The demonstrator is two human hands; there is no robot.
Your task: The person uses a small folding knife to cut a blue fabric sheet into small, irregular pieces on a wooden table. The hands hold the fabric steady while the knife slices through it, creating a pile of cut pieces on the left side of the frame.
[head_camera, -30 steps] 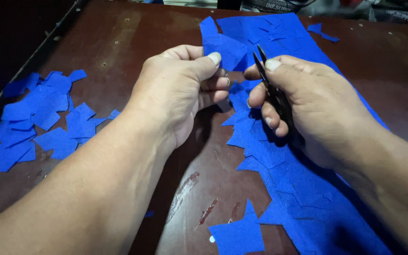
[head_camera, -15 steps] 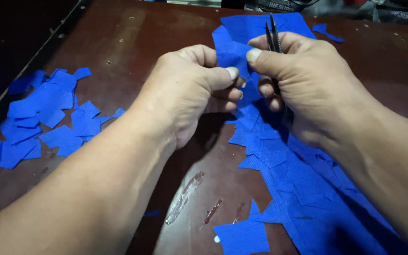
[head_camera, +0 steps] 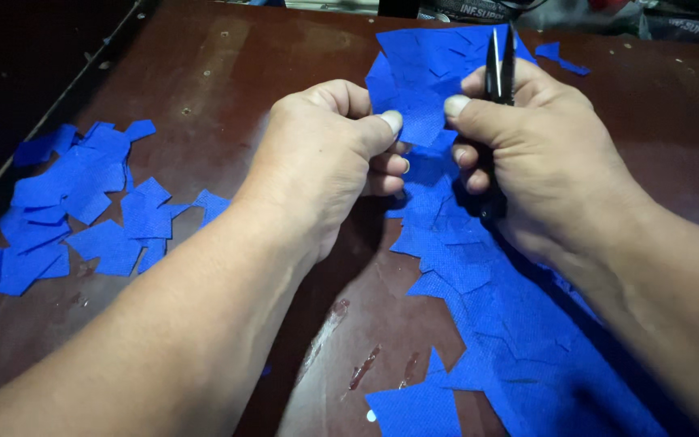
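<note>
Both my hands pinch one small blue fabric piece (head_camera: 422, 121) between thumb and fingers, held above the brown table (head_camera: 228, 89). My left hand (head_camera: 325, 170) grips its left edge. My right hand (head_camera: 535, 154) grips its right edge and also holds black scissors (head_camera: 498, 69), whose blades point up and away, nearly closed. The scissor handle is hidden inside the right palm.
A long heap of blue fabric scraps (head_camera: 487, 283) runs under my right hand from the far edge to the near right corner. A second pile of cut blue pieces (head_camera: 82, 210) lies at the left. One loose piece (head_camera: 414, 409) lies near the front. Shiny smears mark the table.
Both hands have risen and moved away from me, drawing together on the blue piece. The scissors have swung from tilted to pointing straight up.
</note>
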